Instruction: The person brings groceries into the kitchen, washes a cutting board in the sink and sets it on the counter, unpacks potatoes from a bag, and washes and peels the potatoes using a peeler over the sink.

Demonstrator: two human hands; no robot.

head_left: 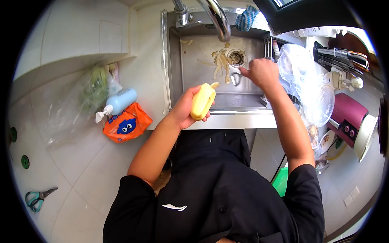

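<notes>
My left hand [185,107] is wrapped round a peeled yellow potato [201,104] in front of the sink. A brownish strip sticks out at the potato's top end, and a groove runs along its side. Over the right part of the sink [198,87] hangs my right hand [263,73], its thumb pointing left and its other fingers hidden. Below and left of that thumb lies a small tool with a curved dark outline [235,78], perhaps a peeler. Long peel strips [221,65] are scattered on the steel bottom, beside the drain [236,58].
The faucet [219,20] arches over the sink's back. On the left counter are a blue pump bottle [121,101], an orange packet [129,123], bagged greens [96,83] and scissors [38,199]. Plastic bags [298,69], a knife rack [340,56] and a maroon appliance [347,117] stand right.
</notes>
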